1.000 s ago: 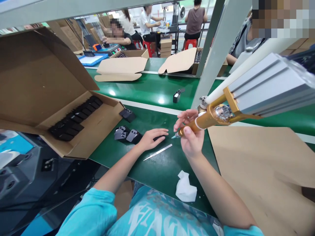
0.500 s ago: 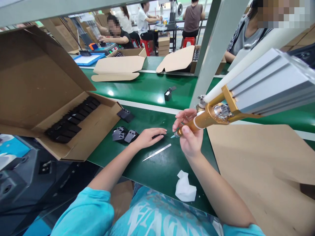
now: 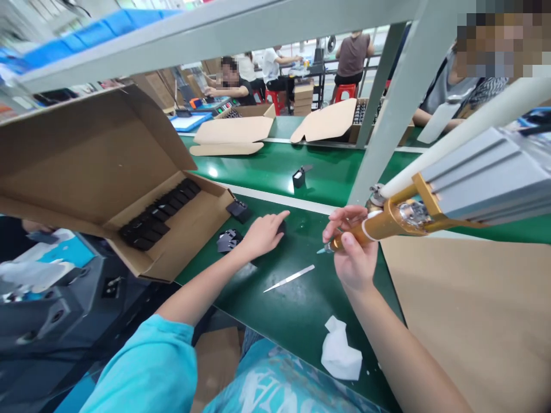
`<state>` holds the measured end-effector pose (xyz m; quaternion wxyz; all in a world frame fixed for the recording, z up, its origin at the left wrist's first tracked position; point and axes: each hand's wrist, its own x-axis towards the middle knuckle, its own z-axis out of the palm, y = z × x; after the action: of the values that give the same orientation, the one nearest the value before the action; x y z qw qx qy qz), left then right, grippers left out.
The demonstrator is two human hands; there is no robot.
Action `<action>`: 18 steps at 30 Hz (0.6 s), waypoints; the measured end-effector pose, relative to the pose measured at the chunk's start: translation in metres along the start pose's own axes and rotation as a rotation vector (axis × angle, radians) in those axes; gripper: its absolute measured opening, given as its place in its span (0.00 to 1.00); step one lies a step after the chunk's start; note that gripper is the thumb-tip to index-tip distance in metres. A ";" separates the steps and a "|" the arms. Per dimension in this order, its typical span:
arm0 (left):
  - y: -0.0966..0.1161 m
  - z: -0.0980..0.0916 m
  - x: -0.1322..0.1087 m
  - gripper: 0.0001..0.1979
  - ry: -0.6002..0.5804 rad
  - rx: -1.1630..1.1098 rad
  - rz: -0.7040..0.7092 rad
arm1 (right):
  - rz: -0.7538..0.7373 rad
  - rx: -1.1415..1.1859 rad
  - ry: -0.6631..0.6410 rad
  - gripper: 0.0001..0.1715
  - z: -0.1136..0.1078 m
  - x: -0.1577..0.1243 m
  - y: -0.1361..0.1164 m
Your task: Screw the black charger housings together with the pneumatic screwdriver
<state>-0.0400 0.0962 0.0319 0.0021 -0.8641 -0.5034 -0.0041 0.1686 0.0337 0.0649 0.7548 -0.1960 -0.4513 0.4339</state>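
My right hand (image 3: 353, 252) is wrapped round the gold nozzle of a hanging dispenser tool (image 3: 387, 221), its tip held above the green mat (image 3: 297, 310). My left hand (image 3: 262, 234) lies over a small black part (image 3: 282, 228) on the mat, fingers curled on it. Beside that hand lie a few more black parts with grey faces (image 3: 228, 240). Metal tweezers (image 3: 289, 278) rest on the mat between my hands.
An open cardboard box (image 3: 172, 229) with a row of black parts stands at the left. A single black part (image 3: 298, 176) rides the green conveyor (image 3: 267, 166). White tissue (image 3: 340, 351) lies near me, brown cardboard sheet (image 3: 469, 321) at right. People work beyond.
My left hand has slid away from me toward the box with the black part. The view has shifted; my right hand keeps its hold on the dispenser.
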 end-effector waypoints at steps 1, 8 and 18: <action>-0.011 -0.005 0.004 0.31 0.007 0.062 -0.067 | -0.001 0.004 0.001 0.17 0.000 0.000 0.000; -0.065 -0.014 0.009 0.33 -0.128 0.178 -0.276 | 0.005 -0.012 0.009 0.16 -0.002 0.001 0.000; -0.081 -0.029 0.126 0.43 0.009 -0.190 -0.350 | 0.036 -0.054 0.024 0.16 -0.008 0.001 0.001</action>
<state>-0.0486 0.2451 0.0616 -0.0782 -0.7595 -0.6434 -0.0557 0.1750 0.0354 0.0610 0.7466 -0.2297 -0.4501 0.4328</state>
